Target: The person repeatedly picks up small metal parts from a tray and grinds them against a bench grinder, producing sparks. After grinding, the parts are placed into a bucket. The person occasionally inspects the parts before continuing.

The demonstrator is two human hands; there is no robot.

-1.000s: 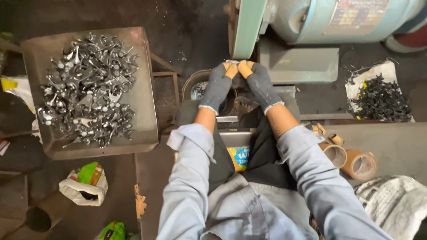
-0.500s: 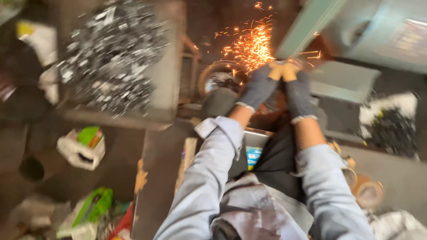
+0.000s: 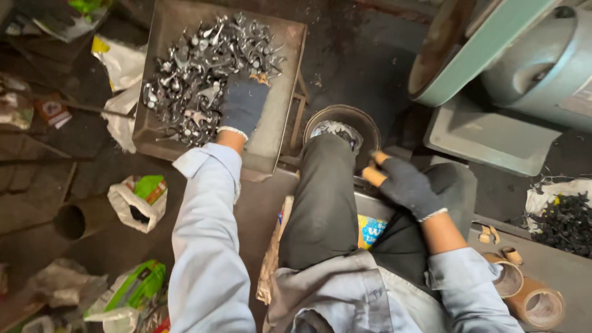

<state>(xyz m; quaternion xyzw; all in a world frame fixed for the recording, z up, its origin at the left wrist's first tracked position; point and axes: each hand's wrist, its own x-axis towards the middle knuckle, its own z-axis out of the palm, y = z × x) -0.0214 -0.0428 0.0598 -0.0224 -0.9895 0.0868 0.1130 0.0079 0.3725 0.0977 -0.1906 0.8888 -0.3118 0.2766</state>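
My left hand (image 3: 243, 102), in a dark glove, reaches out and rests palm-down on a heap of shiny metal parts (image 3: 197, 68) in a grey metal tray (image 3: 277, 129). Its fingers curl into the heap, and any grip is hidden. My right hand (image 3: 404, 185), gloved with orange fingertips, hovers by my raised knee at the edge of a round metal bowl (image 3: 365, 126). Its fingers are apart and hold nothing. The bowl holds a few shiny pieces.
A green belt grinder (image 3: 487, 55) on a grey base (image 3: 487, 135) stands at the upper right. Dark metal parts (image 3: 564, 219) lie on a white sheet at the right, with cardboard tape rolls (image 3: 536, 302) below. Crumpled bags (image 3: 139, 197) and a pipe (image 3: 71, 222) litter the floor.
Both hands left the grinder, where sparks flew half a second ago. The left hand swung out to the tray of parts and the right hand dropped beside the bowl. My head turned left.
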